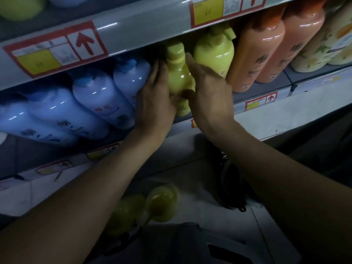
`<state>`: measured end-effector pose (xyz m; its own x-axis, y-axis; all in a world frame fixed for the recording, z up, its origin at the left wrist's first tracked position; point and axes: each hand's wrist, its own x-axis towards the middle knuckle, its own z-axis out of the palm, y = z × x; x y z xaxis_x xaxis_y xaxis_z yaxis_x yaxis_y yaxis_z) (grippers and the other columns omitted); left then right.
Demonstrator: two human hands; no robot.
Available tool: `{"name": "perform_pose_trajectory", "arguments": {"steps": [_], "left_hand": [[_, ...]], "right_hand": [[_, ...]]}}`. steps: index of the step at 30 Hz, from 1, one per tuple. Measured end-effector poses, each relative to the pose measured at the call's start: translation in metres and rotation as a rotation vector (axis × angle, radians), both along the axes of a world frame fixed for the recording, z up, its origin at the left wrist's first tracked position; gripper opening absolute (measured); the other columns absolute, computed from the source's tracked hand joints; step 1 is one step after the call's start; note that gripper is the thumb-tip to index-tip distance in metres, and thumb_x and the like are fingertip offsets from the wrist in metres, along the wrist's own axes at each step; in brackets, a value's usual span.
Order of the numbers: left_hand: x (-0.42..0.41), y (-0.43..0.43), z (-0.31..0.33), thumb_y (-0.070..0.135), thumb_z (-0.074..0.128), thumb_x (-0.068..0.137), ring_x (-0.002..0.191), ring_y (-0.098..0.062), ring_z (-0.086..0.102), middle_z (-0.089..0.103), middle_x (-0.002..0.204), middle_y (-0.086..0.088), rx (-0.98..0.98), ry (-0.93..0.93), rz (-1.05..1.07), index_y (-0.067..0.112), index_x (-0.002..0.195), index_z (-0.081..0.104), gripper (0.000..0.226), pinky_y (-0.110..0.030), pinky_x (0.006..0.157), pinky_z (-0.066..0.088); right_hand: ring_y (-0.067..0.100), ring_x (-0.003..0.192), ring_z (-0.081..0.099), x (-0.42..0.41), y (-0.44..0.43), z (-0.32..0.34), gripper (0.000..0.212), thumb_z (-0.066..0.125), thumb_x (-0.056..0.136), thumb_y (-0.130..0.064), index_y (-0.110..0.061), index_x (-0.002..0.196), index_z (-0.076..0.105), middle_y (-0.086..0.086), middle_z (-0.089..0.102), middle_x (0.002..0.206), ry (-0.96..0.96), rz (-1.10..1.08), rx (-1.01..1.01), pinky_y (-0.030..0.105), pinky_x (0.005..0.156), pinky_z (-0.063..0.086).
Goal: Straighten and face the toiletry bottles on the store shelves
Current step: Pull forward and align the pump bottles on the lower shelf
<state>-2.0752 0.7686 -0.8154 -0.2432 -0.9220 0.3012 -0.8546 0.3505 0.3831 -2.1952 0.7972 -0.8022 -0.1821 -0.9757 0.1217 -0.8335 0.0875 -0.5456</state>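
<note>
My left hand [154, 100] and right hand [209, 92] clasp the yellow bottle [177, 77] from either side, fingers curved round its glossy plastic body, right thumb across the front. It stands on the shelf [274, 80] between pale blue bottles [131, 80] and a second yellow bottle [214, 54]; smooth orange bottles [262, 54] stand beyond. Two more yellow bottles [162, 202] lie on the pale floor [181, 164] below.

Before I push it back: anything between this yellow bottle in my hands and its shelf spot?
Nothing visible. The left hand and right hand hold the yellow bottle between a blue bottle and a second yellow bottle.
</note>
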Motion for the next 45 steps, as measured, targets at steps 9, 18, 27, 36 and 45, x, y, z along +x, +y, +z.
{"name": "perform_pose_trajectory", "arguments": {"steps": [9,18,27,36,45], "left_hand": [[-0.01,-0.004,0.013,0.002,0.052,0.085,0.125,-0.037,0.046,0.034,0.148,-0.018,0.074,-0.047,0.032,0.001,0.145,0.027,0.065,-0.039,0.099,0.039],[0.054,0.065,-0.012,0.008,0.049,0.081,0.086,-0.025,0.065,0.071,0.094,-0.009,0.198,0.316,0.061,0.016,0.119,0.059,0.04,-0.033,0.074,0.048],[0.127,0.169,-0.075,0.006,0.063,0.087,0.108,-0.018,0.055,0.053,0.125,0.0,1.11,0.188,0.001,0.016,0.134,0.048,0.051,-0.027,0.08,0.05],[0.129,0.177,-0.098,0.005,0.062,0.088,0.109,-0.027,0.059,0.058,0.125,-0.011,1.223,0.282,0.108,0.016,0.136,0.045,0.052,-0.04,0.094,0.049],[0.145,0.14,-0.071,0.004,0.064,0.085,0.109,-0.018,0.061,0.061,0.12,-0.002,1.311,0.698,-0.069,0.022,0.127,0.052,0.047,-0.026,0.082,0.055]], "right_hand": [[0.032,0.098,0.059,0.017,-0.017,0.004,0.068,0.057,0.088,-0.014,-0.026,0.148,0.028,0.009,0.043,0.129,-0.026,-0.064,0.024,0.034,0.069,0.041],[0.04,0.104,0.053,0.05,0.046,0.003,0.054,0.055,0.078,-0.01,-0.009,0.131,0.045,0.017,0.05,0.119,0.114,0.112,-0.02,0.045,0.071,0.045],[0.028,0.126,0.047,0.081,0.121,-0.082,0.084,0.073,0.076,-0.004,-0.024,0.145,0.03,0.007,0.043,0.141,0.066,0.788,0.889,0.04,0.099,0.046],[0.026,0.13,0.041,0.081,0.119,-0.118,0.099,0.086,0.063,-0.018,-0.029,0.141,0.026,0.003,0.04,0.144,0.009,0.859,0.963,0.044,0.106,0.038],[0.014,0.108,0.057,0.051,0.071,-0.093,0.079,0.086,0.055,-0.048,-0.03,0.124,0.052,-0.008,0.06,0.12,-0.25,0.713,0.936,0.038,0.095,0.049]]}}
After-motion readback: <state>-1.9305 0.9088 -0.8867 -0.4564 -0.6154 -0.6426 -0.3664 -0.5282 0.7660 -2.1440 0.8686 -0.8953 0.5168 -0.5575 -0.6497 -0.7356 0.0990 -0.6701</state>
